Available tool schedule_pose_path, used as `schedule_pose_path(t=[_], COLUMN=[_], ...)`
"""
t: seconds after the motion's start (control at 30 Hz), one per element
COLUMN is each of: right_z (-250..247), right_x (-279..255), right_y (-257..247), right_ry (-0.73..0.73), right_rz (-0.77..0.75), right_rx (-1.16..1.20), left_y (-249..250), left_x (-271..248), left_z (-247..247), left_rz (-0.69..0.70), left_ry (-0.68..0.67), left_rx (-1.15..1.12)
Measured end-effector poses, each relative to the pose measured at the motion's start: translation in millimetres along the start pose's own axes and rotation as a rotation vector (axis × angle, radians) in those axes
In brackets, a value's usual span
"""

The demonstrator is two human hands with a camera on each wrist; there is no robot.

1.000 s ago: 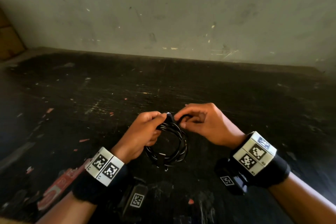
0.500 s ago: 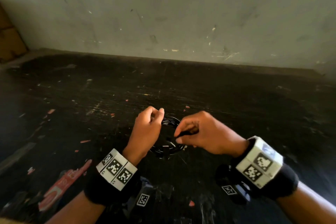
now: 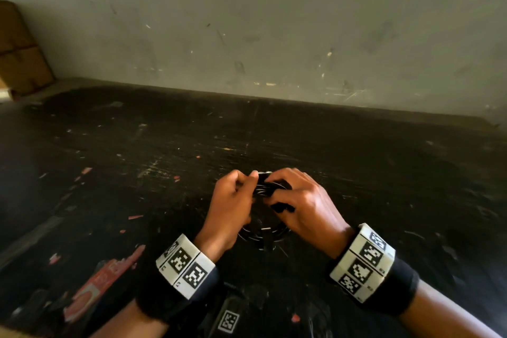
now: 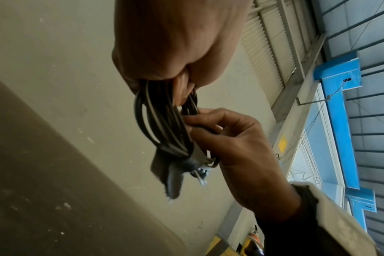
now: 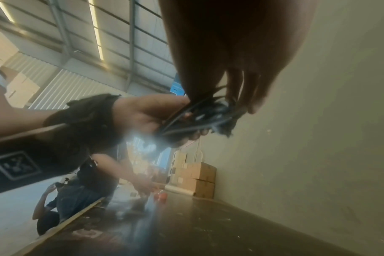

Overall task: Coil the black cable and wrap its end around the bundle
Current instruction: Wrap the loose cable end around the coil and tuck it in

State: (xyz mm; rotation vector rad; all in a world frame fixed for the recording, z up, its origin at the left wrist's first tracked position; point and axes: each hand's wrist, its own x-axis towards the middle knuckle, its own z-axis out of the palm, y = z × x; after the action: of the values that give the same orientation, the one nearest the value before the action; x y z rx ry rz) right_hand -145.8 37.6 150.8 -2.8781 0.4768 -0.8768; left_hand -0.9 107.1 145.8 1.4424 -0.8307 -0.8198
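The black cable [image 3: 263, 232] is coiled into several loops and held in the air above the dark table [image 3: 137, 173], between my two hands. My left hand [image 3: 233, 195] grips the top of the coil [image 4: 162, 121] with curled fingers. My right hand [image 3: 299, 200] pinches the cable's end [image 3: 279, 207] against the bundle [image 5: 200, 117], right beside the left hand. In the left wrist view a plug and a flat strap hang at the far end of the loops [image 4: 175, 166]. The lower arc of the coil shows below both hands.
A grey wall [image 3: 274, 35] closes the far side of the table. Cardboard boxes [image 3: 16, 49] stand at the far left corner. A red label [image 3: 90, 291] lies on the table near my left forearm. Other people [image 5: 61, 199] work further along on the left.
Both hands have come closer together over the coil. The right hand has carried the cable's end round the top of the bundle, and the coil now lies more hidden beneath the hands.
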Motion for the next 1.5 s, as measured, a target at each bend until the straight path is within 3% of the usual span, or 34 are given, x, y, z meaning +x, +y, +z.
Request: schedule_pose_path(t=[0.2, 0.4, 0.53, 0.77, 0.93, 1.13, 1.5], right_z=[1.9, 2.8, 0.2, -7.0, -7.5, -5.5, 0.9], right_x=[-0.8, -1.1, -1.2, -0.4, 6.6, 12.2, 11.4], right_y=[1.5, 9.0, 16.2, 19.5, 16.5, 21.2, 13.5], right_ry=[0.027, 0.002, -0.015, 0.105, 0.039, -0.024, 0.039], right_rz=[-0.005, -0.037, -0.059, -0.024, -0.098, 0.286, 0.378], right_rx=[0.014, 0.019, 0.008, -0.073, -0.016, 0.496, 0.637], left_y=[-2.6, 1.3, -0.2, -2.1, -8.0, -10.4, -18.1], left_x=[2.2, 4.7, 7.7, 10.2, 9.4, 6.1, 9.4], left_z=[-1.6, -5.7, -5.0, -0.4, 7.3, 1.7, -3.0], left_rz=[-0.135, -0.225, -0.216, -0.254, -0.132, 0.009, 0.144], left_ry=[-0.039, -0.281, -0.248, -0.188, -0.177, -0.27, -0.249], left_rx=[-0.115, -0.193, -0.238, -0.308, -0.137, -0.044, 0.241])
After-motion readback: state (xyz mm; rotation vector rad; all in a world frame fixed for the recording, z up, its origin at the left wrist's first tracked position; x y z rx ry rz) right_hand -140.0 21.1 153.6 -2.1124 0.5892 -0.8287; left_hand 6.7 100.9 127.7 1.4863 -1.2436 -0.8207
